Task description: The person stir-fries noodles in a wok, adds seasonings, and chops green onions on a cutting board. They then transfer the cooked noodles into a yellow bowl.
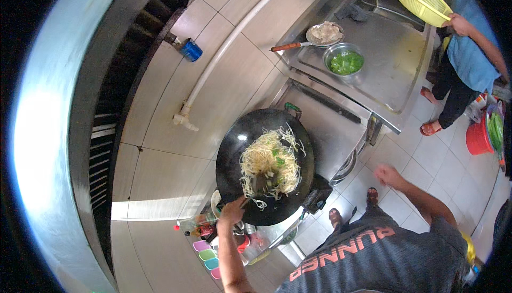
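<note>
My left hand grips the handle of a wok turner at the near edge of a large black wok. The turner's blade is in the noodles, pale strands mixed with bits of green leaf. Some strands lie loose on the wok's wall. At the right, my right hand hangs over the tiled floor, away from the wok; it is blurred, its fingers look curled, and no object shows in it. A green-wrapped loop handle is on the wok's far side.
A steel bowl of chopped greens and a wooden-handled strainer with pale pieces are on the steel counter. Another person holds a yellow basket at the sink. Bottles stand left of the wok. A red bucket is on the floor.
</note>
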A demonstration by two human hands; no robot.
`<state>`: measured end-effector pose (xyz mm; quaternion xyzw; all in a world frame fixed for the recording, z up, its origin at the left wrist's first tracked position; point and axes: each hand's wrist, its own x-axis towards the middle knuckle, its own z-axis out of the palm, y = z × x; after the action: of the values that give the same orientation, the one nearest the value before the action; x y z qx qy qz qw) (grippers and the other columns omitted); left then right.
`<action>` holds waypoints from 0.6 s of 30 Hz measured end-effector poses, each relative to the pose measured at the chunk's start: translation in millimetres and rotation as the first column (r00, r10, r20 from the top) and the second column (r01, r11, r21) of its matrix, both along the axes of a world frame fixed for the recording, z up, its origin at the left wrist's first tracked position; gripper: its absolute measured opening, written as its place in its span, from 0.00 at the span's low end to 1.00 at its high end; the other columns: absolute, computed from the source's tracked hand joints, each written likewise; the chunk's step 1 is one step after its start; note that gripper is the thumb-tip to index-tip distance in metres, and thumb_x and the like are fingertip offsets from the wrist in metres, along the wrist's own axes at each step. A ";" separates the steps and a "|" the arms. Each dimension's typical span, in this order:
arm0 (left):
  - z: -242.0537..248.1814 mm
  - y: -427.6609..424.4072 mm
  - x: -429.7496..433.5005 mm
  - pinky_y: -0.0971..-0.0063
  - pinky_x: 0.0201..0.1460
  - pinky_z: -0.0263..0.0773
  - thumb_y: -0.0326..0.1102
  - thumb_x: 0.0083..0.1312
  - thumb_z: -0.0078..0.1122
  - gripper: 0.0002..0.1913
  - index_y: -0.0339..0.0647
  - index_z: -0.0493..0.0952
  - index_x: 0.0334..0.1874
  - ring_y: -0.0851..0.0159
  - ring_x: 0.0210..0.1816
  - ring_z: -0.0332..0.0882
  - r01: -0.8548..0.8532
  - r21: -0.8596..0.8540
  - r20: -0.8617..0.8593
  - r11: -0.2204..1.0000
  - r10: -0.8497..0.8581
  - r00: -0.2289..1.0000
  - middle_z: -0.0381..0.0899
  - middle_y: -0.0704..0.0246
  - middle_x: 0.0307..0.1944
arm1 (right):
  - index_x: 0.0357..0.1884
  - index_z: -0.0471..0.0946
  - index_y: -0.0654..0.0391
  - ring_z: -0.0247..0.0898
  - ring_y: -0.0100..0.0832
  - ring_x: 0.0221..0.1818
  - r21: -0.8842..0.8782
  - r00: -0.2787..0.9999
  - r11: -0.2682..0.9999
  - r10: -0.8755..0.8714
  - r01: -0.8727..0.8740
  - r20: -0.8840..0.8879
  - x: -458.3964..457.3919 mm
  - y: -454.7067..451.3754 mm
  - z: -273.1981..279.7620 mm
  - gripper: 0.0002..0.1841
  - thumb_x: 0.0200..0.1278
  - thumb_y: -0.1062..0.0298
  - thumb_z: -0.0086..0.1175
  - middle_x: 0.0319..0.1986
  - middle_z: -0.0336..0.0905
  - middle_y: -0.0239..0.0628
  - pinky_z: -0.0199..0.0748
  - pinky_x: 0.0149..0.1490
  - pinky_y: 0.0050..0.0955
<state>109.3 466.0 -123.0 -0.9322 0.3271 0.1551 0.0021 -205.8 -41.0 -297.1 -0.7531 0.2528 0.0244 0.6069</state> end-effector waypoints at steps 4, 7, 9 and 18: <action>53.8 -13.4 -2.1 0.61 0.48 0.72 0.39 0.58 0.53 0.14 0.50 0.79 0.46 0.50 0.45 0.78 0.169 0.221 -0.357 0.960 -0.082 0.931 0.81 0.59 0.39 | 0.31 0.80 0.58 0.73 0.25 0.22 0.203 0.953 0.969 -0.080 0.144 -0.293 -100.0 86.7 -26.1 0.14 0.63 0.57 0.52 0.25 0.79 0.34 0.74 0.24 0.27; 20.4 -63.4 6.5 0.56 0.46 0.71 0.43 0.62 0.48 0.13 0.42 0.77 0.39 0.47 0.45 0.76 0.190 0.104 -0.152 0.976 -0.173 0.973 0.79 0.54 0.40 | 0.31 0.79 0.58 0.74 0.28 0.25 -0.007 0.960 0.997 -0.078 0.079 -0.268 -93.2 125.4 -32.0 0.13 0.64 0.59 0.53 0.23 0.78 0.34 0.75 0.28 0.28; 8.0 -74.1 26.7 0.52 0.44 0.71 0.44 0.65 0.44 0.14 0.44 0.77 0.40 0.45 0.44 0.77 0.189 -0.107 0.070 0.976 -0.183 0.981 0.79 0.53 0.40 | 0.35 0.77 0.58 0.74 0.28 0.27 0.032 0.991 0.993 -0.109 0.111 -0.078 -86.1 136.8 -27.9 0.12 0.64 0.59 0.53 0.26 0.79 0.34 0.74 0.30 0.29; 62.3 -2.4 88.1 0.59 0.46 0.75 0.46 0.59 0.52 0.16 0.47 0.83 0.40 0.53 0.46 0.80 -0.102 0.649 0.255 0.754 -0.090 0.963 0.82 0.59 0.44 | 0.35 0.76 0.61 0.74 0.26 0.20 0.020 0.788 0.799 -0.587 0.600 -0.186 -184.6 176.1 -8.8 0.08 0.62 0.68 0.49 0.26 0.77 0.37 0.73 0.23 0.25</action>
<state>197.5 463.6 -60.7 -0.8850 0.2452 0.1313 0.3733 -390.4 135.1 -305.9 -0.6062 0.5265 -0.0935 0.5887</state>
